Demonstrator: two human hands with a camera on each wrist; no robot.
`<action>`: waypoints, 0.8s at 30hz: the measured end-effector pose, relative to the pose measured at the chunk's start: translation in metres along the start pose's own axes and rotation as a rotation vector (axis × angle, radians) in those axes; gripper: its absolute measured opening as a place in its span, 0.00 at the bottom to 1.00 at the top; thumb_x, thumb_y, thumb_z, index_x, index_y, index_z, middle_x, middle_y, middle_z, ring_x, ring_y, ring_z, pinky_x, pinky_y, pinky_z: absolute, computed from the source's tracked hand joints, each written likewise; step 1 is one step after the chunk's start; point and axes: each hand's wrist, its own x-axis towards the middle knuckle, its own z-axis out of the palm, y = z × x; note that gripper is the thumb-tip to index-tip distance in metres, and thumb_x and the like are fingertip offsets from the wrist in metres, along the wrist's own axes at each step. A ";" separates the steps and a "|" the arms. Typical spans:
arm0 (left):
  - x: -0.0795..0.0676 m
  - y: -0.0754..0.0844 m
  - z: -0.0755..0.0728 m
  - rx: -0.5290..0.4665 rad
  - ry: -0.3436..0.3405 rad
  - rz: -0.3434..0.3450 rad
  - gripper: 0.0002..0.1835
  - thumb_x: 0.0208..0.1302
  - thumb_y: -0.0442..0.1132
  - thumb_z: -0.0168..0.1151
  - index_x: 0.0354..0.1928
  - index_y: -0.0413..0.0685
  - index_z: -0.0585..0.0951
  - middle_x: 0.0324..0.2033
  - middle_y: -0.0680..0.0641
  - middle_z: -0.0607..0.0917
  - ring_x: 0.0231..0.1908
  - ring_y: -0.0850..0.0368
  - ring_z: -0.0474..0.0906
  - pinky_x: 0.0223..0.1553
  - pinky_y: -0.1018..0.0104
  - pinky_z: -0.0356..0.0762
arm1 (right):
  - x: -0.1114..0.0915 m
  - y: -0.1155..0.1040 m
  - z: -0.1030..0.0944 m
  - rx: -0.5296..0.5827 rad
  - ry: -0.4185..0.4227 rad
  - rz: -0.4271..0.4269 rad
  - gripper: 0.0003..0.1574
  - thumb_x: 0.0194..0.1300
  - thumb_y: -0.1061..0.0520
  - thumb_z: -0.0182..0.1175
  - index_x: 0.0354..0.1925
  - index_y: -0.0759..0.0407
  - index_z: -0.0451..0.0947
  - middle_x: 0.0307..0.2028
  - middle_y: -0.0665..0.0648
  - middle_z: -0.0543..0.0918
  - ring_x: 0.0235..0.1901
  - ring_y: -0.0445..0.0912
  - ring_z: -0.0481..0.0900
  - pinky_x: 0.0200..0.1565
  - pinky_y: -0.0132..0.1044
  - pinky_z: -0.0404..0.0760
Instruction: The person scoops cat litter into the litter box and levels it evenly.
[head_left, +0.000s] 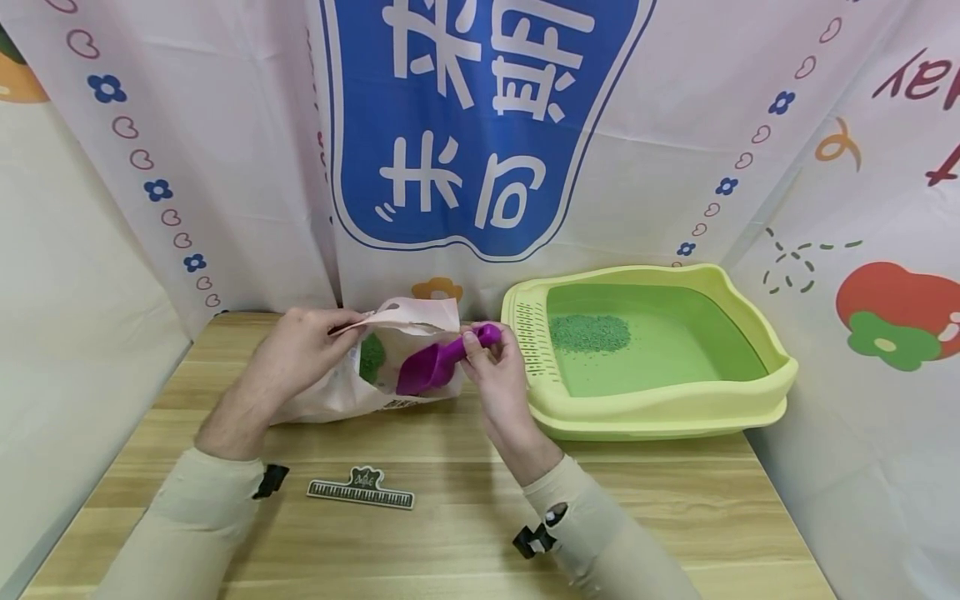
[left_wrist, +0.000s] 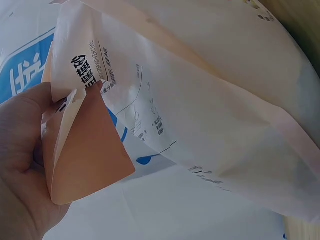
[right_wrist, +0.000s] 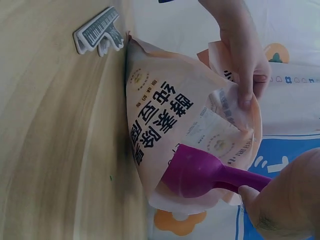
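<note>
A pale pink bag [head_left: 330, 396] of cat litter lies on its side on the table, its mouth facing right. Green litter [head_left: 371, 357] shows inside it. My left hand [head_left: 315, 337] pinches the bag's upper edge and lifts the mouth wide; in the left wrist view the bag's film [left_wrist: 95, 150] folds between thumb and fingers. My right hand [head_left: 495, 367] grips a purple scoop [head_left: 431, 367] by its handle. The scoop's bowl is in the bag's mouth, tilted down to the left; the right wrist view shows the scoop [right_wrist: 192, 172] overlapping the opening's rim.
At the right stands a light green litter box [head_left: 660, 408] with a small heap of green litter [head_left: 592, 333] on its floor. A piano-patterned bag clip [head_left: 360, 490] lies on the wooden table [head_left: 450, 533] in front. A printed curtain [head_left: 247, 150] hangs behind.
</note>
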 end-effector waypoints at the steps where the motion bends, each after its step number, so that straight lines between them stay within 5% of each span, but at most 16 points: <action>1: 0.000 0.000 0.001 0.004 0.000 0.006 0.09 0.84 0.35 0.72 0.57 0.47 0.97 0.49 0.40 1.00 0.38 0.51 0.93 0.40 0.57 0.88 | 0.001 0.002 0.000 0.000 0.003 0.002 0.17 0.88 0.62 0.66 0.67 0.68 0.78 0.68 0.68 0.86 0.74 0.62 0.87 0.78 0.58 0.86; 14: 0.001 0.000 0.004 0.012 0.015 0.017 0.09 0.84 0.36 0.73 0.57 0.47 0.97 0.47 0.40 1.00 0.34 0.54 0.89 0.35 0.61 0.84 | 0.019 0.047 -0.008 0.016 -0.037 -0.077 0.17 0.85 0.53 0.73 0.63 0.59 0.82 0.60 0.59 0.88 0.65 0.52 0.91 0.69 0.52 0.94; 24: 0.002 0.001 0.005 0.005 0.021 0.018 0.08 0.83 0.36 0.73 0.55 0.48 0.97 0.44 0.42 1.00 0.33 0.55 0.88 0.34 0.63 0.82 | 0.004 0.030 0.014 0.011 -0.045 0.030 0.15 0.91 0.59 0.63 0.65 0.67 0.78 0.65 0.66 0.88 0.66 0.51 0.88 0.77 0.54 0.88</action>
